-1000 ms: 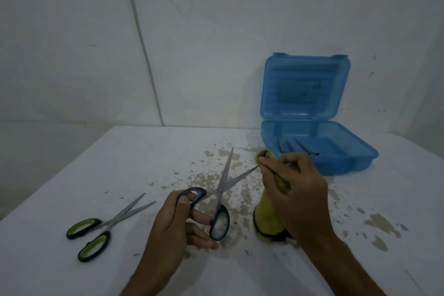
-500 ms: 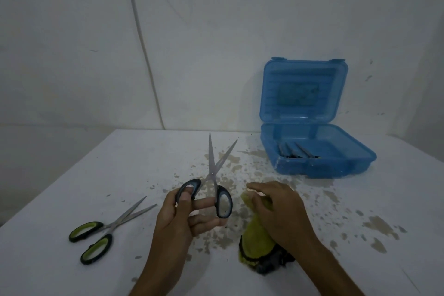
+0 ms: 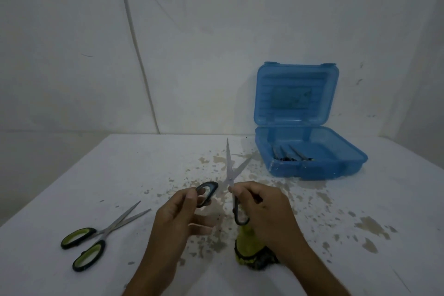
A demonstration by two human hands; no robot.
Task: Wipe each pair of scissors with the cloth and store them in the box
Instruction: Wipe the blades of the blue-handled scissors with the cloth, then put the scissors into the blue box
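2 hands (image 3: 182,214) (image 3: 264,211), open scissors (image 3: 229,170), bare table (image 3: 120,175)

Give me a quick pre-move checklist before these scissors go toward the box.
1. Box lid open: ok.
2. Left hand grip on the handle loop of the held scissors: ok.
3. Right hand holding cloth at the scissors: ok.
4. Blades closed for storing: not ok, spread apart.
5. Blades wiped clean: cannot tell.
6. Green-handled scissors on table, unwiped: cannot tell.
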